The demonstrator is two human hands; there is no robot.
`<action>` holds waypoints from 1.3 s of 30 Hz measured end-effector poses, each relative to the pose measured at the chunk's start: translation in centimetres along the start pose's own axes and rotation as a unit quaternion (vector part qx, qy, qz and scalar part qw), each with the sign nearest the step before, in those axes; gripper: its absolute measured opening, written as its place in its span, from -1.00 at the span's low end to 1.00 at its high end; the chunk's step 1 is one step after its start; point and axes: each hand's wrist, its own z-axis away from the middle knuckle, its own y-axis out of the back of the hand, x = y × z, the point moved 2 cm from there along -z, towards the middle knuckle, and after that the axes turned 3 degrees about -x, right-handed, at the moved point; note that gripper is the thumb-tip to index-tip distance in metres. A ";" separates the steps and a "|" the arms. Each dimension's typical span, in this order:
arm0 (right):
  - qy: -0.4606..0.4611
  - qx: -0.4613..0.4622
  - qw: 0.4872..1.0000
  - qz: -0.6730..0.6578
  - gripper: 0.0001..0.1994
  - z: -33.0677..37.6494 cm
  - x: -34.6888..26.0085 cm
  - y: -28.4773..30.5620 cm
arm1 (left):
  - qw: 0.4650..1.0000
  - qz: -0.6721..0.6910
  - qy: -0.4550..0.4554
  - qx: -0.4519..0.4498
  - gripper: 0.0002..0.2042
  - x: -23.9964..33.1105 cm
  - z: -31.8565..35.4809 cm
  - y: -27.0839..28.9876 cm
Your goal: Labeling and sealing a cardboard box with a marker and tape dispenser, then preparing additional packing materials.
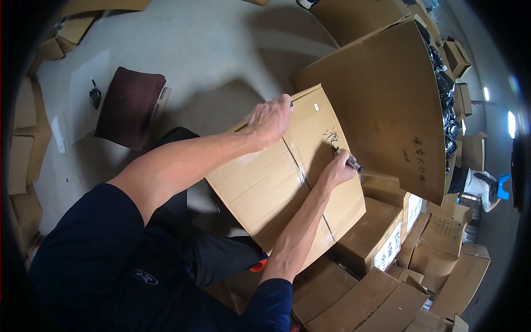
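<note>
A closed cardboard box [260,185] with a taped seam lies tilted in front of me. My left hand [270,120] is closed over its far left edge and steadies it; a small dark bit shows by the fingertips, too small to name. In my right hand [337,170] is a dark marker pen [353,163], pinched with its tip down on the box face. Black handwritten strokes [332,136] stand just beyond the tip. A small white sticker [316,107] is near the box's far corner.
A tall open carton [376,99] holding black plastic bags [444,94] stands close on the right. Stacked cartons [370,227] fill the lower right. On the floor at left are a maroon folded pad [130,105] and a small black device [95,98]. Another person [480,185] is at far right.
</note>
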 end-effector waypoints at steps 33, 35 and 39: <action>0.004 -0.038 0.997 -0.066 -0.79 -1.0 1.3 3.0 | 0.999 -0.026 0.010 -0.022 -0.72 -0.2 -0.2 -0.1; 0.018 -0.047 0.996 -0.069 -0.79 -1.4 1.3 3.0 | 1.000 -0.015 -0.001 -0.009 -0.73 0.0 -0.2 -0.3; -0.009 -0.081 0.997 -0.005 -0.79 -1.2 0.8 2.6 | 1.000 -0.007 0.000 -0.004 -0.73 -0.2 -0.1 0.0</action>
